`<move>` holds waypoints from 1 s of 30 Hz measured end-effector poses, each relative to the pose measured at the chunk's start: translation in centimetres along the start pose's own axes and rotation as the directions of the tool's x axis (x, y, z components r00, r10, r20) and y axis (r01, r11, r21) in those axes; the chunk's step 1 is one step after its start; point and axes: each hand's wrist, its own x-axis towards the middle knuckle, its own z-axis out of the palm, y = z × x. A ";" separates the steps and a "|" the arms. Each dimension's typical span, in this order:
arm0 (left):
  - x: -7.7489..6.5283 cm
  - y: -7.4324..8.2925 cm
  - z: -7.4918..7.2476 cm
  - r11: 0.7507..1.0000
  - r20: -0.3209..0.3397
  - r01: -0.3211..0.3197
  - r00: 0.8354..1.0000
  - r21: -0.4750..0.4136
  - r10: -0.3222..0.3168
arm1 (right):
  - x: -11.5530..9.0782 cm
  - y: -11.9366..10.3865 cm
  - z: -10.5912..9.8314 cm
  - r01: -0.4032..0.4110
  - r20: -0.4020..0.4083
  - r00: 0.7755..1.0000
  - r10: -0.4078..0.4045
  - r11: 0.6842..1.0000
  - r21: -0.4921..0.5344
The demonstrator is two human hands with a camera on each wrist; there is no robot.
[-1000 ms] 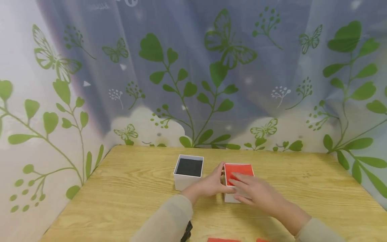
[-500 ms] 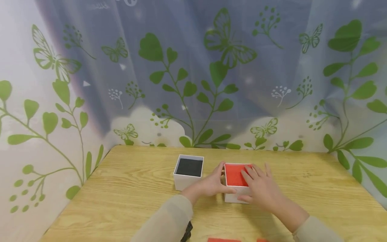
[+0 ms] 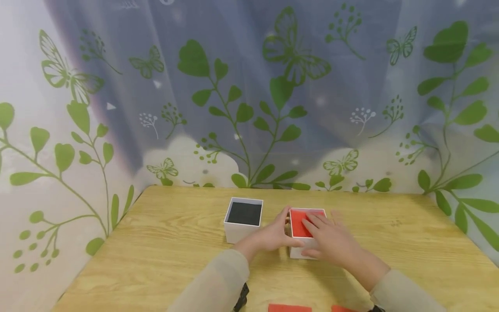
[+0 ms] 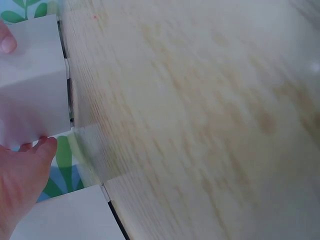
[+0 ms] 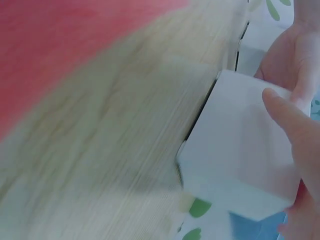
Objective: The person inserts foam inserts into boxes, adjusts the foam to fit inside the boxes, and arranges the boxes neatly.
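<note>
A white square box (image 3: 295,252) on the table has a red sheet or piece (image 3: 297,222) filling its top. My left hand (image 3: 274,234) holds this box at its left side, thumb toward the front and fingers toward the back. Over the top lies my right hand (image 3: 333,242), its outstretched fingers touching the red piece and its thumb near the front wall. In the right wrist view my right thumb (image 5: 282,110) lies against the white box (image 5: 240,140). The left wrist view shows my left hand (image 4: 22,180) against the box side (image 4: 35,85). The undersides of the right fingers are hidden.
Left of the hands stands a second white box (image 3: 238,234) with a black piece inside (image 3: 244,213). Red pieces (image 3: 289,308) show at the bottom edge of the head view. A patterned curtain (image 3: 249,108) hangs behind the wooden table (image 3: 175,234).
My right hand first shifted right and back across the red piece, its fingers spreading, then came slightly left again. My left hand keeps its place on the box.
</note>
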 end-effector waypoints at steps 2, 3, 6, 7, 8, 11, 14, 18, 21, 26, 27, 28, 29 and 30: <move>0.0 -0.1 0.0 1.000 0.002 -0.003 1.000 0.001 0.003 | 0.6 -0.3 -0.1 0.016 0.018 1.000 -0.016 0.999 0.029; 0.1 -0.1 -0.1 1.000 0.004 -0.007 1.000 0.002 0.007 | 0.8 -0.5 -0.1 0.025 0.022 0.999 -0.026 0.999 0.041; 0.0 -0.2 -0.1 1.000 0.002 -0.005 1.000 -0.002 0.005 | 1.5 -0.7 0.0 0.045 0.008 0.999 -0.046 0.997 0.058; 0.0 -0.2 -0.2 1.000 0.000 -0.009 1.000 -0.005 0.009 | 1.7 -0.8 0.1 0.052 0.003 0.999 -0.052 0.997 0.062; 0.0 -0.3 -0.2 1.000 -0.001 -0.008 1.000 -0.007 0.008 | 1.9 -0.9 0.0 0.058 0.010 0.998 -0.059 0.996 0.068; -0.1 -0.5 -0.4 1.000 -0.004 -0.009 1.000 -0.003 0.009 | 2.4 -1.1 -0.1 0.076 0.046 0.996 -0.081 0.993 0.094; -0.2 -0.6 -0.5 1.000 0.003 -0.009 1.000 0.009 0.009 | 2.5 -1.2 -0.2 0.099 0.077 0.991 -0.108 0.989 0.107; -0.1 -0.4 -0.4 1.000 0.002 -0.023 1.000 -0.003 0.023 | 2.2 -0.9 -0.5 0.112 0.072 0.990 -0.125 0.979 0.170; 0.0 -0.3 -0.3 0.999 0.005 -0.041 0.999 -0.017 0.041 | 1.6 -0.5 -1.0 0.116 0.065 0.988 -0.137 0.959 0.260; 0.1 -0.1 -0.1 0.999 0.004 -0.044 0.999 -0.026 0.044 | 0.7 -0.1 -1.1 0.195 0.000 0.979 -0.203 0.939 0.285; 0.1 -0.1 -0.1 0.999 0.003 -0.038 0.999 -0.027 0.038 | 0.6 0.0 -1.2 0.207 -0.014 0.977 -0.211 0.940 0.270; 0.1 -0.1 -0.1 0.999 0.003 -0.034 0.999 -0.033 0.034 | 0.5 0.0 -1.2 0.215 -0.024 0.976 -0.216 0.943 0.253; 0.1 -0.1 -0.1 0.999 0.001 -0.029 1.000 -0.039 0.029 | 0.4 0.1 -1.3 0.211 -0.033 0.977 -0.209 0.949 0.235; 0.1 -0.1 0.0 0.999 0.002 -0.028 1.000 -0.043 0.028 | 0.2 0.2 -1.4 0.198 -0.037 0.980 -0.194 0.957 0.212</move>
